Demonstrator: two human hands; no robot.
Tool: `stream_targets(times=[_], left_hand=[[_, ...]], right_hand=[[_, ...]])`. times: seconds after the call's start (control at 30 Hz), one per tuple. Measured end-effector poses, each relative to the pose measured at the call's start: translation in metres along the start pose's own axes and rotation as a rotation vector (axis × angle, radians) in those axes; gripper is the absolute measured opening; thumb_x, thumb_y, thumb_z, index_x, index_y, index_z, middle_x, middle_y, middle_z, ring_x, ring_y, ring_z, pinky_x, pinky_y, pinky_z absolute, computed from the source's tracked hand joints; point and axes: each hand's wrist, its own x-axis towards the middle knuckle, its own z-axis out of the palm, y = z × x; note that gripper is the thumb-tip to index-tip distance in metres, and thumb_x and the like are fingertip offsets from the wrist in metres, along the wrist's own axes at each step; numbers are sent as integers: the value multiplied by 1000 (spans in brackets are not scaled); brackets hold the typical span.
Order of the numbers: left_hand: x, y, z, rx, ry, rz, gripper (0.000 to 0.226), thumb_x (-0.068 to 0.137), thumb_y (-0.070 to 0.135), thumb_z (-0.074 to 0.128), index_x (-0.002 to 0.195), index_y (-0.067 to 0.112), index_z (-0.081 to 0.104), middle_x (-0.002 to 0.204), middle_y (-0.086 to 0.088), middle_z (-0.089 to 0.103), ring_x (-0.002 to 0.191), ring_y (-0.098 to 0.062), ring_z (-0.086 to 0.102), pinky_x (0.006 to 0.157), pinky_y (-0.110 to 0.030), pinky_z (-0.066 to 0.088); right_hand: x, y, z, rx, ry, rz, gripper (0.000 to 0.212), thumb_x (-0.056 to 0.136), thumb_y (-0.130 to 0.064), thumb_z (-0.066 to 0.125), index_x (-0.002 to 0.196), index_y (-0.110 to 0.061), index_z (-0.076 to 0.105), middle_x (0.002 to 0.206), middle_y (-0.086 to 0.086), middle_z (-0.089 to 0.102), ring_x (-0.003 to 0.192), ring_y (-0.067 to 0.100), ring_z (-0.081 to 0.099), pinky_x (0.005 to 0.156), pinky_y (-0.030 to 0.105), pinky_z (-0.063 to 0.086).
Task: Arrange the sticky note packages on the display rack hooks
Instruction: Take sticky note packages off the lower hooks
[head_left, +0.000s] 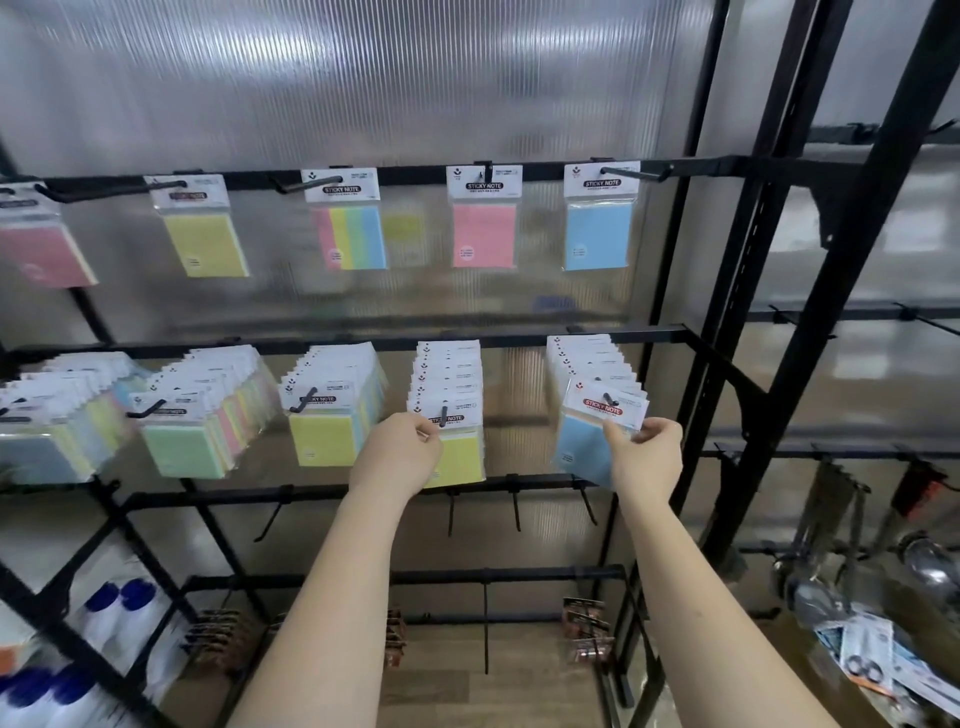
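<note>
"STICKY NOTE" is printed in white on a dark band across the white header card of the multicolour package (347, 218) at about 11 o'clock on the upper rail. The same words are read on the pink package (484, 215) at 12 o'clock and on the blue package (600, 215) at 1 o'clock. On the lower rail "STICKY NOTE" is carried — in white on a red band — by the front blue package (597, 431) at 3 o'clock, pinched by the right hand (647, 457). It is partly legible on the front yellow package (457, 452) at the centre, held by the left hand (397, 454). The smaller print on every card is too fine to be read.
</note>
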Motion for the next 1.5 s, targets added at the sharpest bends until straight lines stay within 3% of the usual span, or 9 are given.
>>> stream_targets(times=[0.27,0.43,0.5,0.7,0.87,1.1,1.23,1.4,1.5], left_hand=[[1,-9,-4,9,-40,-5,17,91,18,49,101,21,62,98,5,59,94,-17,58,82,-31,50],[3,-12,-2,13,-45,-24,20,92,19,47,105,20,62,104,3,60,97,-19,58,82,-33,50],[5,-14,0,13,-35,-44,20,92,18,46,105,19,61,106,1,61,98,-21,57,82,-33,50],[11,-20,13,-26,-15,-85,18,91,16,46,104,13,57,100,-4,60,94,-25,57,73,-31,44],[10,-21,32,-142,26,-64,47,93,16,49,138,9,40,134,-9,50,115,-24,51,83,-31,43],[10,-24,50,-303,92,-156,43,92,17,53,132,7,41,121,-9,53,95,-22,52,70,-28,37],[8,-21,55,-424,181,-221,40,91,17,58,126,7,42,101,-4,58,69,-13,50,48,-22,31],[5,-21,62,-470,132,-154,14,95,23,51,96,11,57,85,-2,61,70,-18,53,51,-23,33],[0,-18,62,-521,148,-133,26,98,25,43,77,11,52,65,3,48,61,-18,43,50,-27,28]], right_hand=[[-10,0,6,-15,84,22,42,83,-22,71,116,-6,51,112,10,56,84,15,48,48,10,26],[-14,-3,5,69,-44,-2,14,88,-26,63,90,-12,62,78,-2,61,65,10,52,50,20,33],[-15,-4,3,89,-73,-21,23,91,-24,57,74,-9,59,62,-3,53,57,13,45,47,22,29],[-23,-14,-7,-28,-10,-102,31,97,-25,44,71,-10,50,63,-3,47,56,9,41,49,24,30],[-38,-29,-20,9,69,-164,28,97,-28,42,78,-10,53,71,-4,53,62,2,48,41,11,32],[-46,-48,-38,158,125,-202,30,96,-29,45,70,-18,53,71,-7,58,61,3,53,42,9,35],[-46,-54,-43,195,163,-245,31,97,-28,45,69,-17,53,69,-9,57,61,3,53,45,12,38],[-45,-58,-47,240,176,-258,31,96,-26,45,75,-8,58,69,-7,59,61,6,53,54,22,41],[-45,-61,-49,268,171,-254,30,96,-27,46,75,-8,57,69,-6,59,61,7,54,55,24,40]])
